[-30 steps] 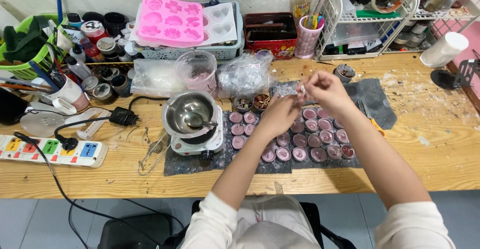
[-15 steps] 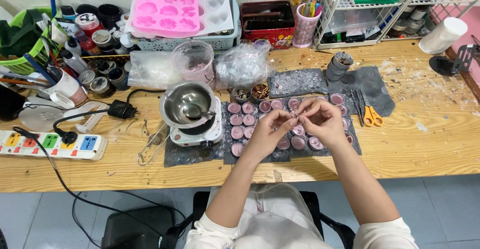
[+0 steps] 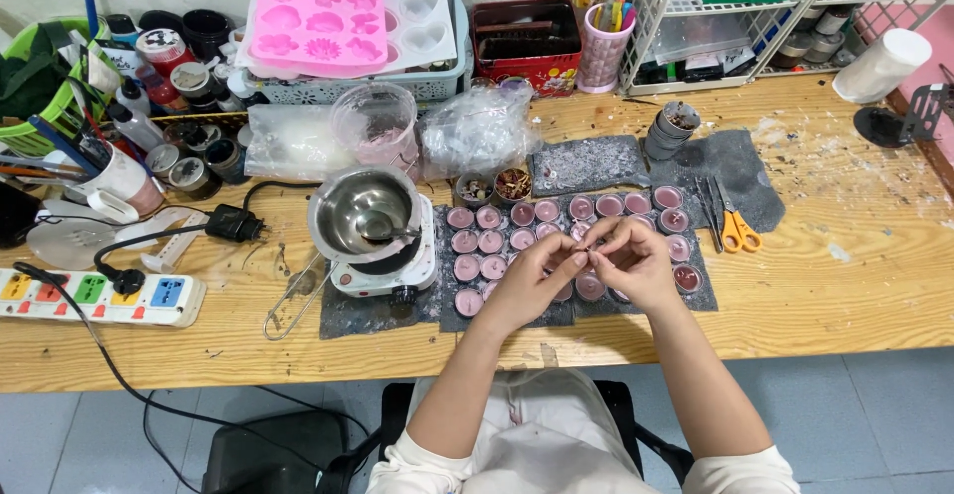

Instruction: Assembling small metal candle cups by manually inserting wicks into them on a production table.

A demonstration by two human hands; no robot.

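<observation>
Both fingertips [image 3: 584, 247] pinch something too small to make out between the left hand [image 3: 537, 277] and right hand [image 3: 633, 258], just above the pink tealight cups [image 3: 517, 228] at frame centre; it seems best kept low over the dark mat [image 3: 740, 171], clear of the steel pot [image 3: 361, 214] at left.

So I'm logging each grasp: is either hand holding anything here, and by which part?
The left hand and right hand meet fingertip to fingertip above the pink tealight candles. Something tiny may be pinched between them, but it cannot be told.
</observation>
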